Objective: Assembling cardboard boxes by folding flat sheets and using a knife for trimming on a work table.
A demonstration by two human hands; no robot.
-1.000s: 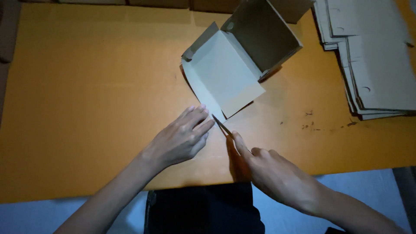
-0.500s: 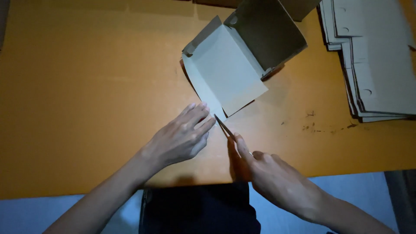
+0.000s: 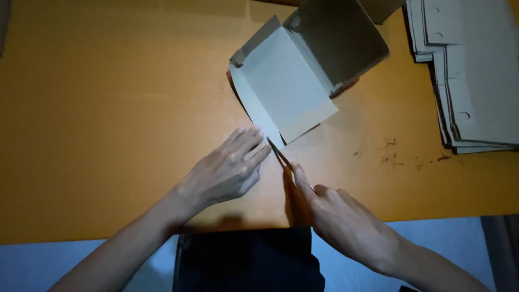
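— What's lying around?

— A stack of flat cardboard blanks (image 3: 476, 75) at the far right, well apart from the hands.

— And the box?

— A half-folded cardboard box (image 3: 303, 81) lies open, nothing inside. The left hand (image 3: 227, 173) is spread flat beside its near flap (image 3: 279, 152); the right hand (image 3: 346, 224) presses that flap's edge with extended fingers.

— Surface?

— An orange table (image 3: 108, 108), dimly lit.

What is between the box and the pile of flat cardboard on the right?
In the head view, only bare orange table lies between the half-folded box and the stack of flat cardboard.
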